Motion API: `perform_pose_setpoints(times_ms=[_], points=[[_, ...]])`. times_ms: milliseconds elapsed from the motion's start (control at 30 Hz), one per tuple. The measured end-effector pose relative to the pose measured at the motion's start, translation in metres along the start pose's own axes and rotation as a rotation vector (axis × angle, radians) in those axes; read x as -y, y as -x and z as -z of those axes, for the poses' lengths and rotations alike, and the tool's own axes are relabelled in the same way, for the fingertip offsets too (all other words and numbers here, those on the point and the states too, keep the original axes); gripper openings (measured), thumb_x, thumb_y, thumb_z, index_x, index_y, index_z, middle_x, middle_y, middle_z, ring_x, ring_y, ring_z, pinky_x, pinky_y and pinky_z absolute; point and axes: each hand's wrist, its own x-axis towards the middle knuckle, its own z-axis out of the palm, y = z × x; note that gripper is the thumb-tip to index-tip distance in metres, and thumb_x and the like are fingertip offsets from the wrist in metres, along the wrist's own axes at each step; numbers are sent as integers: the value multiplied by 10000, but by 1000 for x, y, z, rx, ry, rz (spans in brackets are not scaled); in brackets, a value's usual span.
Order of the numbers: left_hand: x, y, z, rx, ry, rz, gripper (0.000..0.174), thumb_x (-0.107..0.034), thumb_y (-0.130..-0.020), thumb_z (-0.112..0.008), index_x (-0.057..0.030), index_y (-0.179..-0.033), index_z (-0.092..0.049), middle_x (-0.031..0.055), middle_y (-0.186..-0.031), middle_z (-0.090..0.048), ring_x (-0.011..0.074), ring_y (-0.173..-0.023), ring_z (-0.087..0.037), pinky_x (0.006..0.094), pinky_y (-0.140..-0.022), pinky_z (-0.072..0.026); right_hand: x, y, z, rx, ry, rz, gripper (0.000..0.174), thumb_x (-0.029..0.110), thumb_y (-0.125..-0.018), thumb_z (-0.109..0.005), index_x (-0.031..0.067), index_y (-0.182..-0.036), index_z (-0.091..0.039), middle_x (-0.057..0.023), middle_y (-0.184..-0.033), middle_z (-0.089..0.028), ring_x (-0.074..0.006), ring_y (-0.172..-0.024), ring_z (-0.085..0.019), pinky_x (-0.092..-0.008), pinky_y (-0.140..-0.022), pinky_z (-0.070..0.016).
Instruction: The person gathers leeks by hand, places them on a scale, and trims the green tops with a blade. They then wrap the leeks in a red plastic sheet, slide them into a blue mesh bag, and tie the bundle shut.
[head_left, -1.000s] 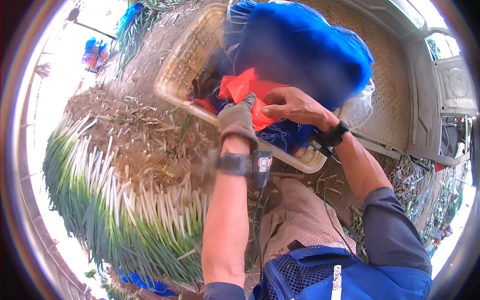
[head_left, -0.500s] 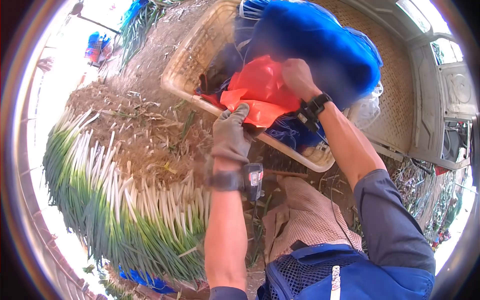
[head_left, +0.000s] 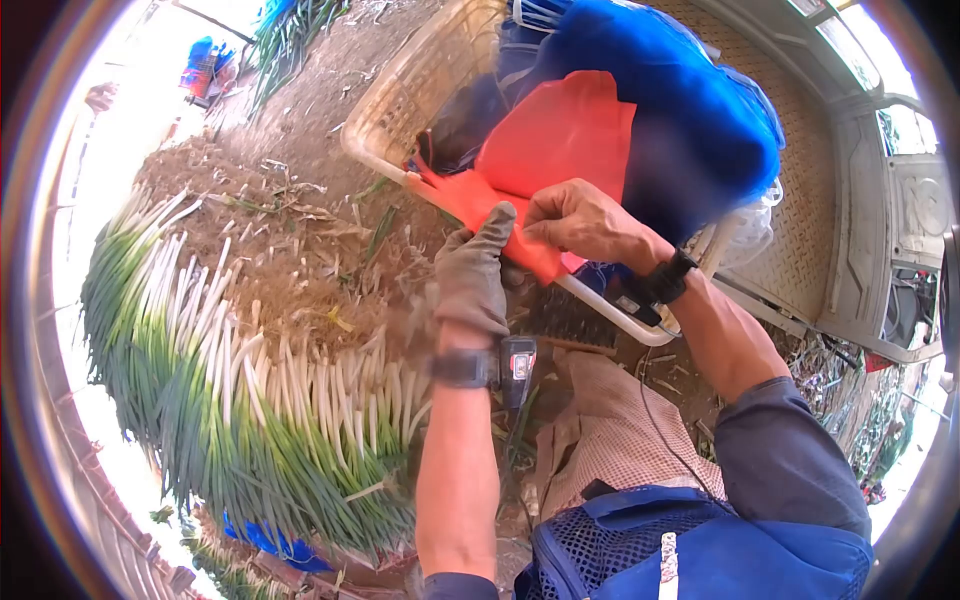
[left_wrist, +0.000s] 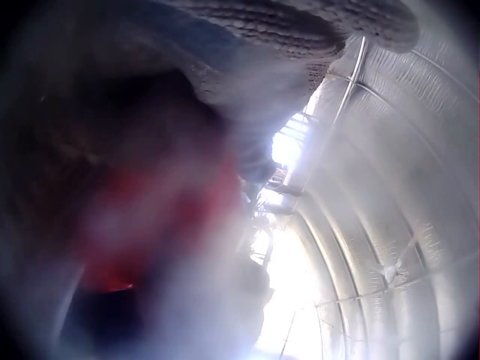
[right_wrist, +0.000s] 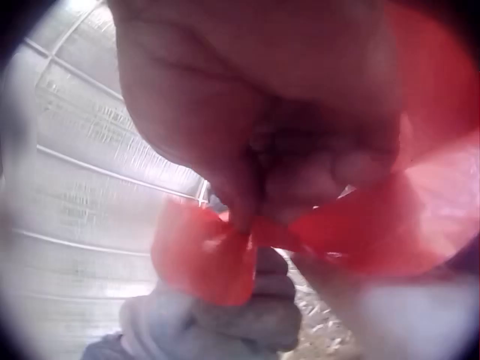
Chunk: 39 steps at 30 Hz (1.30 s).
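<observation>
A red plastic bag (head_left: 565,130) is spread over the front of a crate, its near end bunched between both hands. My left hand (head_left: 472,270), in a grey-brown knit glove, grips that near end with the thumb on top. Close beside it, my bare right hand (head_left: 590,225) pinches the plastic between thumb and curled fingers. From the right wrist, a gathered flap of the bag (right_wrist: 202,255) sticks out past the fingertips, with the gloved hand (right_wrist: 225,322) below. The left wrist view is blurred, with red plastic (left_wrist: 150,217) beneath the glove (left_wrist: 300,30).
The worn pale crate (head_left: 400,95) holds a large blue bundle (head_left: 700,120). A truck bed with a textured metal floor (head_left: 790,190) lies to the right, a clear plastic bag (head_left: 750,235) at its near side. Rows of green onions (head_left: 300,440) cover the ground at left.
The right hand swings out to the upper right, then returns beside the left hand. The red bag goes from crumpled to spread flat across the blue bundle.
</observation>
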Motion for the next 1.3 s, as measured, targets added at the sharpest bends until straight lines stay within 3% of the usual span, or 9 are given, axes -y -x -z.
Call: perform_pose_setpoints(times_ms=[267,367,567,667,733,833,900,1133,1300], points=[[1,8,14,42,170,-43,220,-292,-961,-726,-92,-911,-650,29,-674,-617,117,-480,-541,302,-435,-442,-9,-31,16,-276,163,76,277,237,-863,-739,-39,-876,-714,-105,-747,-674,-169,-709,-622,-355,-678,-509],[-5,15,23,44,175,-60,186,-267,-985,-690,-89,-950,-649,32,-704,-623,119,-525,-557,306,-477,-446,5,-10,18,-117,-43,60,392,336,-825,-803,-22,-965,-723,-124,-871,-705,-194,-816,-653,-379,-736,-523],[-9,18,45,143,295,-50,285,-333,-1010,-639,-79,-1139,-622,49,-896,-685,123,-692,-644,315,-586,-521,0,27,-15,-267,585,621,363,257,-802,-841,6,-1036,-725,-130,-990,-699,-226,-972,-664,-372,-812,-530],[-16,26,44,188,420,-106,351,-356,-1027,-609,-61,-1217,-621,74,-1019,-702,157,-830,-685,328,-668,-569,3,23,-20,-366,457,287,272,214,-787,-842,6,-916,-724,-134,-805,-683,-244,-764,-675,-365,-682,-530],[-23,46,46,126,325,-130,446,-384,-1030,-597,-45,-1320,-583,77,-1223,-669,166,-1068,-668,322,-774,-576,21,24,-31,-457,384,290,227,192,-800,-822,3,-848,-707,-141,-726,-656,-275,-648,-641,-365,-604,-509],[1,74,54,281,-6,-367,534,-466,-972,-670,-61,-1308,-574,90,-1164,-686,211,-1048,-671,403,-920,-561,48,35,-63,-405,456,379,230,236,-842,-789,41,-782,-682,-165,-709,-646,-324,-596,-619,-390,-562,-506],[19,104,56,176,25,-306,516,-387,-978,-685,-53,-1350,-554,95,-1255,-653,236,-1130,-641,427,-981,-523,49,42,-94,-48,797,364,160,192,-775,-720,54,-838,-670,-159,-737,-666,-384,-701,-678,-452,-626,-549],[71,159,130,-297,307,-256,524,-305,-995,-652,-23,-1410,-505,108,-1355,-615,294,-1206,-608,475,-1060,-473,14,76,-122,369,224,541,154,159,-864,-658,5,-855,-653,-203,-768,-672,-399,-752,-682,-463,-663,-531],[95,199,211,-432,461,-140,540,-377,-1030,-582,-17,-1422,-487,139,-1327,-623,319,-1188,-611,495,-990,-519,20,83,-32,-68,147,162,168,198,-875,-706,31,-893,-709,-205,-764,-655,-367,-722,-663,-421,-680,-525]])
